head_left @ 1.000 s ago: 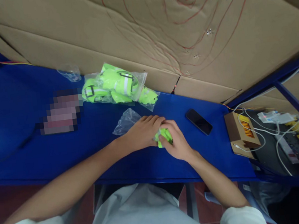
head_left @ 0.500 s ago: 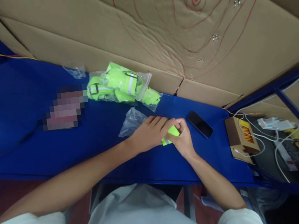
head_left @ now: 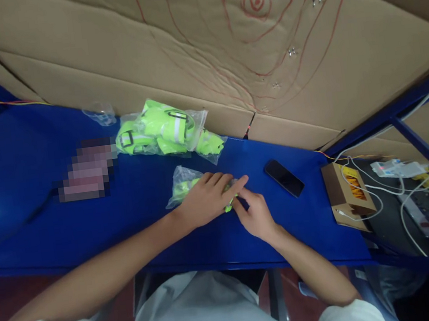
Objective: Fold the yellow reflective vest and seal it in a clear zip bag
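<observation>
The right hand (head_left: pixel 256 215) sits at four o'clock from the bagged green bundle (head_left: pixel 185 188), thumb and forefinger by its end; I cannot tell whether they pinch it. The left hand (head_left: pixel 205 199) curls over the bundle, grasping it, over the blue table (head_left: pixel 210 252). Neon green shows through crinkled clear plastic whose loose corner pokes up at ten o'clock from the left hand, and a bright scrap peeks out between the hands. A black phone (head_left: pixel 284 178) lies at three o'clock, more bagged green straps (head_left: pixel 167 130) at eleven
</observation>
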`<state>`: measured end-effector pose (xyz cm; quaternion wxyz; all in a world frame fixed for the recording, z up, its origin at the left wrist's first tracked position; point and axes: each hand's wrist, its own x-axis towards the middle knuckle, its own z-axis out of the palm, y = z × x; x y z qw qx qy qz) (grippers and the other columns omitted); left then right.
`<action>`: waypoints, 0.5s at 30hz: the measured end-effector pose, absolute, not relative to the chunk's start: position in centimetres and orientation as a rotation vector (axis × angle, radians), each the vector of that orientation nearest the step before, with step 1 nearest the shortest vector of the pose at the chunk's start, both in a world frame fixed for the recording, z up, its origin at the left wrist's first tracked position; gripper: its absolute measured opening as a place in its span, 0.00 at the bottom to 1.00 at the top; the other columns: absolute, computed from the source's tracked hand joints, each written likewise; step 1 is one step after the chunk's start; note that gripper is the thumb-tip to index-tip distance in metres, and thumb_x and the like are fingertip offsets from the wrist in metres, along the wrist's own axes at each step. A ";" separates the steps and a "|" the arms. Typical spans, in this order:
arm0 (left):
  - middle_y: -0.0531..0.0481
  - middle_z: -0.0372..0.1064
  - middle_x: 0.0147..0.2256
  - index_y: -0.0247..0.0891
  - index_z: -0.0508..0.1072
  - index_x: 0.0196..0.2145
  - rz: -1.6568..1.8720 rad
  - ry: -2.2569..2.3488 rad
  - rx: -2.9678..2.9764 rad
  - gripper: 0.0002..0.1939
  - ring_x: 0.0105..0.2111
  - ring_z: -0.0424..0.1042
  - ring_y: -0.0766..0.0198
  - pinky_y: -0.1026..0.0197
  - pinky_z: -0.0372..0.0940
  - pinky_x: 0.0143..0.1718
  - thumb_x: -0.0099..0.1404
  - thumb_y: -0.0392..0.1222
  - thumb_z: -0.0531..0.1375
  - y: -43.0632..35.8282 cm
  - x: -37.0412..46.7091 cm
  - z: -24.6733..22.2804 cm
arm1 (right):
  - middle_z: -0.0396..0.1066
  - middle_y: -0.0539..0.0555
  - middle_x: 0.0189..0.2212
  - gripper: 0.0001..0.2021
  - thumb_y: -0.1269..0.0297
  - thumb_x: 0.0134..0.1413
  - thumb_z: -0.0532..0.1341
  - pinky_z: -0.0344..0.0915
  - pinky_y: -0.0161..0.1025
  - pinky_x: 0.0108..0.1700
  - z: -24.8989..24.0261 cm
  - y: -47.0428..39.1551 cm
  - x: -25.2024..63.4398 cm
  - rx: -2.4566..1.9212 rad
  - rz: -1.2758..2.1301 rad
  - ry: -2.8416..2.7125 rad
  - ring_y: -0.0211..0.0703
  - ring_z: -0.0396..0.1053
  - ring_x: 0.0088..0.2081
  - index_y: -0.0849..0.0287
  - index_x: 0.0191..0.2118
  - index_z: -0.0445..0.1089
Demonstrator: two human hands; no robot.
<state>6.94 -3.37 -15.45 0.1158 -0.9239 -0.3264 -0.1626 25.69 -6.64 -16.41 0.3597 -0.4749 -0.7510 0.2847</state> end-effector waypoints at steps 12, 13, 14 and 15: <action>0.41 0.71 0.52 0.41 0.58 0.68 -0.508 -0.883 -2.798 0.38 0.50 0.71 0.49 0.52 0.63 0.47 0.67 0.52 0.67 -3.7 7.0 -14.4 | 0.81 0.53 0.39 0.03 0.67 0.64 0.64 0.74 0.39 0.43 -15.6 -4.7 27.9 -0.903 0.813 -2.032 0.44 0.79 0.40 0.56 0.40 0.77; 0.41 0.70 0.52 0.41 0.58 0.68 -0.528 -0.872 -2.806 0.41 0.50 0.71 0.49 0.52 0.63 0.48 0.64 0.56 0.69 -3.8 7.0 -14.4 | 0.80 0.52 0.38 0.04 0.67 0.64 0.64 0.74 0.39 0.44 -15.8 -4.4 28.1 -0.917 0.805 -1.990 0.43 0.78 0.40 0.55 0.39 0.77; 0.41 0.70 0.52 0.41 0.57 0.68 -0.538 -0.866 -2.806 0.44 0.50 0.71 0.48 0.52 0.63 0.48 0.62 0.57 0.70 -3.8 7.0 -14.5 | 0.80 0.52 0.37 0.04 0.67 0.64 0.64 0.74 0.39 0.44 -16.0 -4.3 28.1 -0.943 0.791 -1.943 0.43 0.78 0.39 0.55 0.37 0.77; 0.40 0.70 0.52 0.42 0.57 0.68 -0.543 -0.866 -2.799 0.46 0.50 0.71 0.48 0.52 0.62 0.48 0.60 0.58 0.71 -3.9 7.1 -14.6 | 0.79 0.52 0.37 0.03 0.67 0.63 0.65 0.74 0.40 0.45 -16.3 -4.3 27.9 -0.980 0.768 -1.895 0.43 0.78 0.40 0.55 0.37 0.76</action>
